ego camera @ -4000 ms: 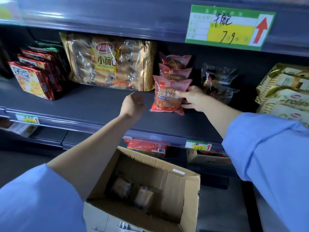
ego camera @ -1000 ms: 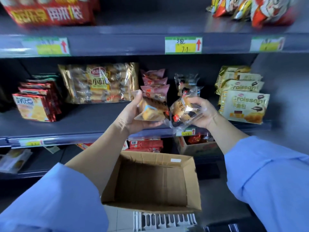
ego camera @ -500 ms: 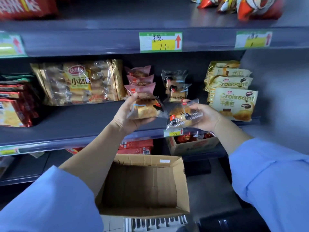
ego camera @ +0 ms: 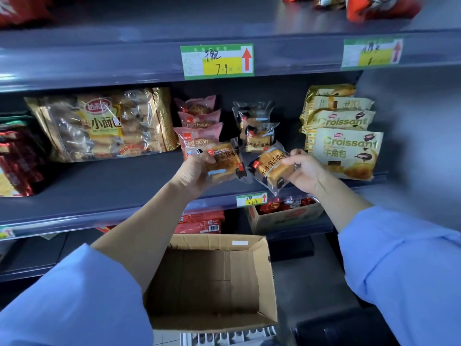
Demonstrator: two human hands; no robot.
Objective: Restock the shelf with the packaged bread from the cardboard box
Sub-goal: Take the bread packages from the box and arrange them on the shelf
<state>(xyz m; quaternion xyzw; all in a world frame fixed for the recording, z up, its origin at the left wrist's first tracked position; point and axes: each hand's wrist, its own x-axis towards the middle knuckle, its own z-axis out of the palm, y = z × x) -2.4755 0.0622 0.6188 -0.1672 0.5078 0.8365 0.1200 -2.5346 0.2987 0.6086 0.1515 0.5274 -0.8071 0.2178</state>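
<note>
My left hand (ego camera: 193,172) grips a clear-wrapped toast bread pack (ego camera: 225,162), held just above the middle shelf (ego camera: 112,186) in front of the pink red bean buns (ego camera: 199,137). My right hand (ego camera: 305,172) holds a second toast bread pack (ego camera: 270,168), tilted, over the shelf's front edge. Behind it, two like packs (ego camera: 257,131) stand stacked on the shelf. The cardboard box (ego camera: 249,313) sits open below my arms and shows only bare cardboard inside.
A large bag of small breads (ego camera: 104,126) stands left on the shelf, croissant bags (ego camera: 345,151) stacked right. Red packets (ego camera: 17,161) fill the far left. Price tags (ego camera: 217,61) hang on the shelf edges. A lower shelf holds red packs (ego camera: 199,222) and a carton (ego camera: 284,217).
Both hands lifted a bread pack each out of the box and moved them up and forward to the middle shelf. The box now shows no packs.
</note>
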